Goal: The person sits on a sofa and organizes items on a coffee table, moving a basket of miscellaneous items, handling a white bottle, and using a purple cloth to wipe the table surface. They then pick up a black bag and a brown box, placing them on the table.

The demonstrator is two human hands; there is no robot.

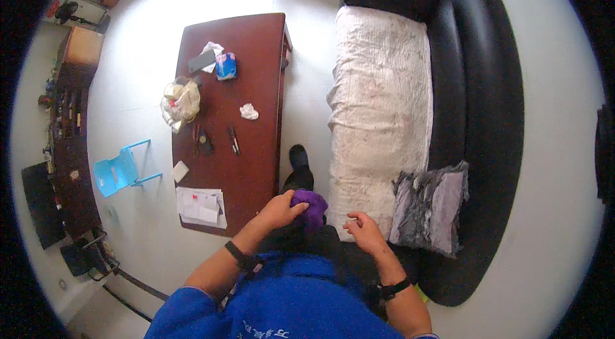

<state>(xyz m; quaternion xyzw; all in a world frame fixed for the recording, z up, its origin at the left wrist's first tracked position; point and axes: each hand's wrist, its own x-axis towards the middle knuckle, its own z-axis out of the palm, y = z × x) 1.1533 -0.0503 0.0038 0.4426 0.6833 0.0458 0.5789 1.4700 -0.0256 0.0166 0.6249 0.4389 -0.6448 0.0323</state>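
Observation:
A crumpled purple cloth (311,209) is gripped in my left hand (283,209), in front of my body. My right hand (366,232) holds nothing; its fingers are apart and slightly curled over the near end of the pale sofa cover (382,98). Beside that hand, to its right, a grey and lilac cushion (430,209) with ruffled edges lies on the black leather sofa (490,113). To the left of my left hand stands a dark red wooden table (250,166).
The table bears papers (201,207), a white box (180,171), pens (234,139), a crumpled tissue (249,111), a plastic bag (180,103), a blue packet (226,66) and a grey box (202,61). A blue child's chair (116,171) stands beyond its left edge.

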